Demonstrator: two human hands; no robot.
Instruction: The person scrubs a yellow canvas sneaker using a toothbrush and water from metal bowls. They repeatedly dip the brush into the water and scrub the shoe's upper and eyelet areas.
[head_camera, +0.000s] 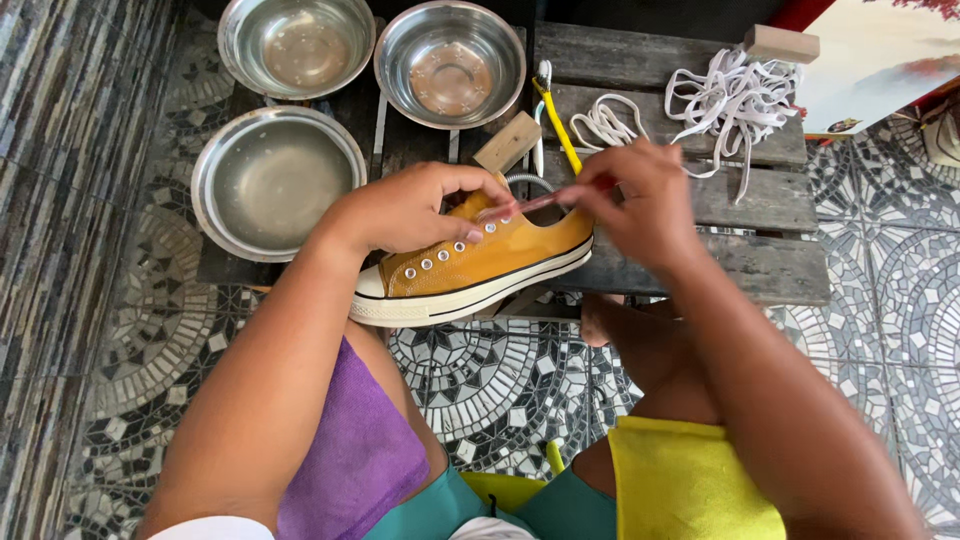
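**Shoe unlaced, brush at the tongue**

While the left hand grips the mustard-yellow sneaker over its top, fingers curled into the opening, I see the right hand pinching a thin pinkish brush handle whose tip lies at the shoe's mouth. The sneaker rests on its sole at the near edge of a dark wooden pallet, toe pointing left. I judge the work to be partway: the eyelets stand bare and the white laces lie heaped well apart on the planks, so unlacing is done; I cannot tell how much of the canvas is scrubbed. Three steel bowls hold shallow water, and a yellow-handled brush lies near them. Under the pallet is a mosaic tile floor in black, white and grey. A purple cloth and a yellow cloth drape my knees.
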